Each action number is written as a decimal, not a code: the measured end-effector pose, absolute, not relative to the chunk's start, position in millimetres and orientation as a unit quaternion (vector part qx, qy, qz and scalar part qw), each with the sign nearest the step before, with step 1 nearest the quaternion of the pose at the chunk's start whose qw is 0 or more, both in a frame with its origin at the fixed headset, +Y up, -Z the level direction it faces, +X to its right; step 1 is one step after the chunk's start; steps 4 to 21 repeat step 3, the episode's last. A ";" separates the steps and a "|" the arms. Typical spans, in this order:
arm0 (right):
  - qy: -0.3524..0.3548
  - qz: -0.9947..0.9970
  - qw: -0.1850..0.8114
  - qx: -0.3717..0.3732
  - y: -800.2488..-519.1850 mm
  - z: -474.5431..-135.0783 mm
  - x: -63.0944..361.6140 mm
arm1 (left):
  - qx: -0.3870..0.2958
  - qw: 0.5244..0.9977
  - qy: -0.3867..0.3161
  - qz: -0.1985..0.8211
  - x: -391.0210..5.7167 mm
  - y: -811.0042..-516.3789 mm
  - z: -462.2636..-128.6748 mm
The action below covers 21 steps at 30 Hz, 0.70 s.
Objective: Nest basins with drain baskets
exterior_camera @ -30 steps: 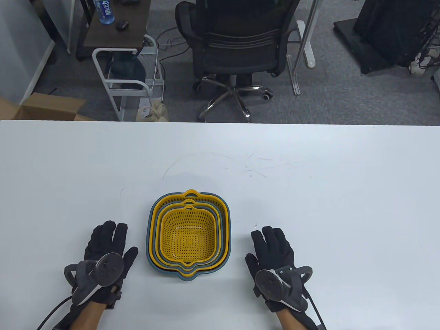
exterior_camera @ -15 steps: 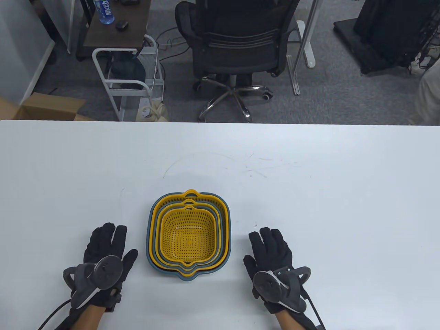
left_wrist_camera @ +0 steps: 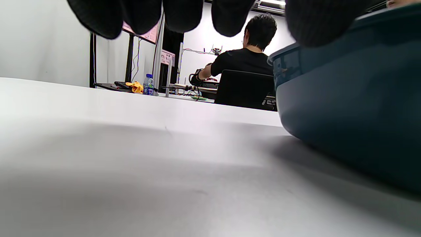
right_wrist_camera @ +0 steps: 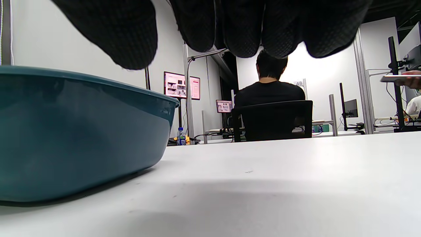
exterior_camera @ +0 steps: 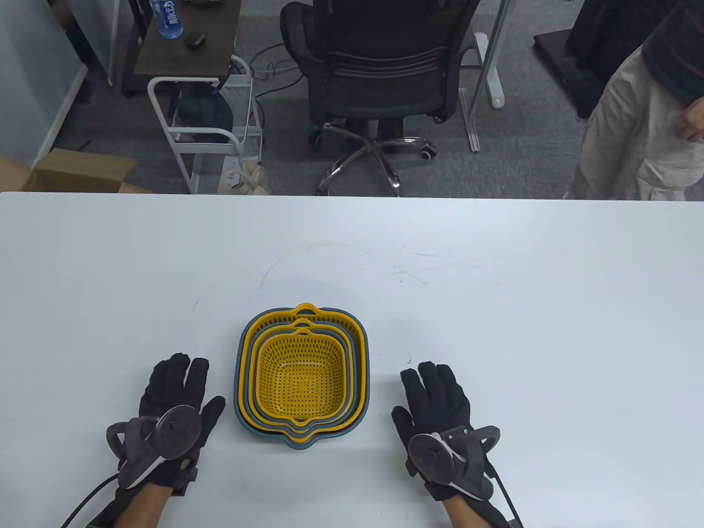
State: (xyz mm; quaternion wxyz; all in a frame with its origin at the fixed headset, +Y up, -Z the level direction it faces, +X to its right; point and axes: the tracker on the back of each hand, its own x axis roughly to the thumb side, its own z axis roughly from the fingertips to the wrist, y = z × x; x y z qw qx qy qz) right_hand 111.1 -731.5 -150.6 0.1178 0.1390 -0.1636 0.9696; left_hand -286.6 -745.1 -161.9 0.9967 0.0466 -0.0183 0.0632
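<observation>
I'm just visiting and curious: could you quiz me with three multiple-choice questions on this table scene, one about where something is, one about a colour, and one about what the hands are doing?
1. Where does the nested stack sit?
A. between the two hands
B. at the table's far edge
C. on the chair

2. What colour is the innermost drain basket?
A. red
B. yellow
C. white

3. What are the left hand and right hand doing?
A. lifting the stack
B. lying flat on the table, apart from the stack
C. gripping one basket each

Answers: 1 A, the table view shows a hand on either side of it. 2 B, its perforated walls are yellow. 3 B, bare table shows between each hand and the stack.
</observation>
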 end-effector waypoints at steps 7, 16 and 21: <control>-0.164 0.969 0.118 0.141 -731.5 -149.7 110.0 | 0.044 0.997 -0.020 0.063 -286.7 -746.0 -159.4; -0.164 0.969 0.118 0.141 -731.5 -149.7 110.0 | 0.044 0.997 -0.020 0.063 -286.7 -746.0 -159.4; -0.164 0.969 0.118 0.141 -731.5 -149.7 110.0 | 0.044 0.997 -0.020 0.063 -286.7 -746.0 -159.4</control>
